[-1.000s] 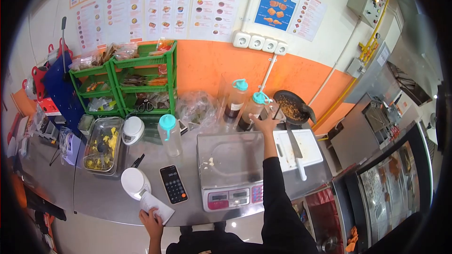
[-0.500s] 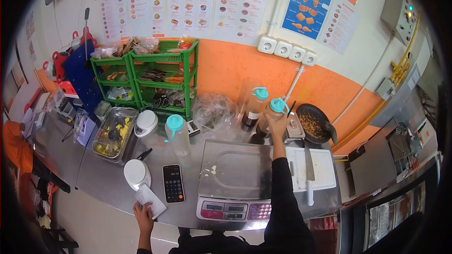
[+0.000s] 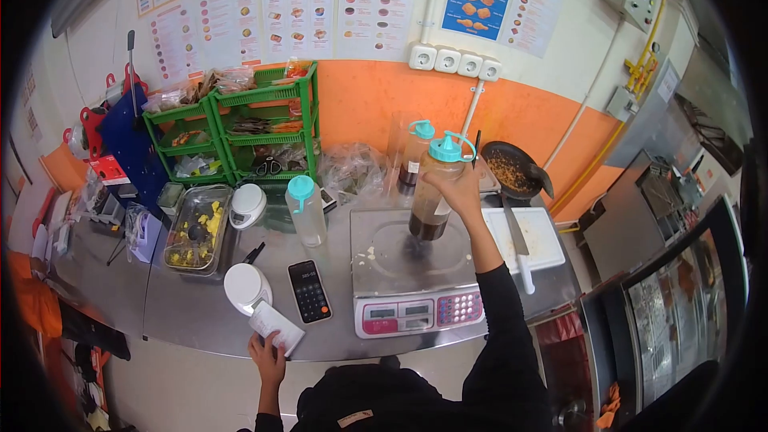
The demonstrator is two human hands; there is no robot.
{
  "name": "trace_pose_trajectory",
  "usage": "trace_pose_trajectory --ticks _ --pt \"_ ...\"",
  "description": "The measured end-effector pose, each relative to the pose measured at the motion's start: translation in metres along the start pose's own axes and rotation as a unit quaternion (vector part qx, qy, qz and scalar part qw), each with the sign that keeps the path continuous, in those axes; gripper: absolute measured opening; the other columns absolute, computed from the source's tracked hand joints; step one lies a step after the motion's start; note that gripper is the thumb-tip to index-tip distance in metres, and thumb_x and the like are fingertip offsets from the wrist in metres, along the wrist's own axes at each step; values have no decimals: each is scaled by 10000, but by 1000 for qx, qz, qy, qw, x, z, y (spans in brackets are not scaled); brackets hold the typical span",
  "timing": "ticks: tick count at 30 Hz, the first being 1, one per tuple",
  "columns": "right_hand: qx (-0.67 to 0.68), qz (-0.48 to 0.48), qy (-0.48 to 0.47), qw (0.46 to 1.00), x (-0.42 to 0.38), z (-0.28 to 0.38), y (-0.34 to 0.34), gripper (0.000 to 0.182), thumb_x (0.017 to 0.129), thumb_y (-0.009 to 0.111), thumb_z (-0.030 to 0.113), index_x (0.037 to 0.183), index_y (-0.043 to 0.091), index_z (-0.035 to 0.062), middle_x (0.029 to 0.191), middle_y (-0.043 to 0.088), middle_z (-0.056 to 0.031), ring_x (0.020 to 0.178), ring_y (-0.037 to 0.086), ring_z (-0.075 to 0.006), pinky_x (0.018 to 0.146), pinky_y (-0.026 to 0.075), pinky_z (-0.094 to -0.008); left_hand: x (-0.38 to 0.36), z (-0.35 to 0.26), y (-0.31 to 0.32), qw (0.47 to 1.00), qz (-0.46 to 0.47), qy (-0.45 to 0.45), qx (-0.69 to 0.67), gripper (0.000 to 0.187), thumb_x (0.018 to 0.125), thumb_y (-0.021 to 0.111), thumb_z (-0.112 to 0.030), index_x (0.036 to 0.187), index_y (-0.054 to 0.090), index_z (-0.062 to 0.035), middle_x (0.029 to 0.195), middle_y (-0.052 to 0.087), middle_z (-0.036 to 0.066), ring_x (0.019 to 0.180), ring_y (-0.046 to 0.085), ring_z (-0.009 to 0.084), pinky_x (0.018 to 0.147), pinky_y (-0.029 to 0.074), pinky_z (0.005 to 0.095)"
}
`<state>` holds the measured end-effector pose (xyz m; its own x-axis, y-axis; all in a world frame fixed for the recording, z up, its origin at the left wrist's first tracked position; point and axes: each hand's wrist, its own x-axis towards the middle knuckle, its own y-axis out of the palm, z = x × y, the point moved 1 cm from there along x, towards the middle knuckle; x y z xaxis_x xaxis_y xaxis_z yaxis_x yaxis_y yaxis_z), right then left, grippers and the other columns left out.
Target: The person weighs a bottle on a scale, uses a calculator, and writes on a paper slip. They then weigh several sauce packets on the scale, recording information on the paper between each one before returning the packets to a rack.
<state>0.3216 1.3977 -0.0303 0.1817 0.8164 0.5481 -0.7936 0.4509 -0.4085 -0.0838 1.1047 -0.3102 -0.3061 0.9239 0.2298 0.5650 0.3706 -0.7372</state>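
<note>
My right hand (image 3: 454, 192) is wrapped round a clear bottle (image 3: 427, 222) with a teal lid and dark liquid in its lower part. The bottle is upright over the metal plate of the pink and white digital scale (image 3: 382, 268). At the front edge of the table, my left hand (image 3: 269, 354) grips a small white notepad (image 3: 276, 325), whose top overlaps the round white kitchen scale (image 3: 246, 286). A phone (image 3: 309, 291) with a calculator on its screen lies just right of the notepad.
Behind the held bottle stands another teal-lidded bottle (image 3: 411, 162); a third bottle (image 3: 307, 216) stands left of the scale. A knife (image 3: 516, 228) rests on the white cutting board (image 3: 548, 236). A frying pan (image 3: 512, 170), green racks (image 3: 264, 132) and a food container (image 3: 194, 232) line the back.
My right hand has brought the dark-liquid bottle from the back of the table forward over the scale plate. The left hand keeps hold of the notepad. The camera view has shifted.
</note>
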Motion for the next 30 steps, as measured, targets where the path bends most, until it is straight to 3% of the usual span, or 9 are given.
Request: trace_pose_trajectory --ticks 7,10,14,18,21,24,27,29,30 --pt "-86 -17 52 995 -66 22 13 968 539 863 416 1326 429 56 1189 490 -299 1104 442 -402 952 411 -449 -3 5 -7 998 49 43 24 572 762 720 -395 1247 543 -148 1351 317 253 1267 270 445 1050 226 554" --pt "-97 2 68 993 -79 25 13 1071 528 866 518 1335 395 -6 1280 397 -346 1171 407 -431 987 392 -453 -3 6 -7 996 52 62 43 641 742 736 -425 1274 508 -152 1351 309 246 1265 266 443 1051 223 557" --pt "-182 104 162 964 -93 11 -31 1259 546 815 651 1399 263 -91 1318 318 -375 1334 245 -477 1074 316 -458 -2 9 -10 994 55 85 40 684 726 752 -426 1291 486 -148 1352 306 244 1261 265 444 1052 218 559" --pt "-191 25 181 964 -143 37 -91 1070 715 749 577 1452 259 -25 1236 396 -309 1148 463 -373 990 393 -404 3 10 -11 991 70 110 28 774 698 784 -386 1304 442 -47 1343 322 254 1246 299 435 1048 237 540" --pt "-222 -94 100 965 -184 79 -111 903 817 722 423 1483 239 50 1197 395 -231 991 533 -252 862 451 -329 8 11 -9 990 74 120 6 886 681 800 -359 1351 360 17 1338 334 264 1234 324 429 1045 252 523" --pt "-169 -180 76 966 -196 120 -100 768 880 681 254 1492 242 104 1071 445 -136 817 512 -129 705 428 -232 11 3 -16 992 76 105 -13 977 672 806 -350 1399 280 37 1342 341 274 1232 335 428 1046 259 513" --pt "128 -187 41 973 -214 118 -61 678 909 637 265 1463 297 72 1075 482 -85 786 468 -88 653 397 -192 18 7 -10 992 66 105 -18 1011 672 805 -361 1423 249 26 1358 336 281 1235 334 431 1048 259 513" --pt "257 -81 117 956 -229 124 -28 474 960 551 203 1368 423 -3 610 481 53 474 350 -21 434 274 -170 17 13 -6 993 70 100 7 1004 675 801 -372 1419 258 27 1367 335 282 1237 335 432 1050 260 512" --pt "406 46 171 897 -237 113 -3 460 981 499 296 1308 482 -27 516 450 63 402 316 -22 385 256 -201 18 12 -7 992 86 95 5 991 683 793 -391 1412 271 30 1381 327 277 1234 340 432 1052 260 511"
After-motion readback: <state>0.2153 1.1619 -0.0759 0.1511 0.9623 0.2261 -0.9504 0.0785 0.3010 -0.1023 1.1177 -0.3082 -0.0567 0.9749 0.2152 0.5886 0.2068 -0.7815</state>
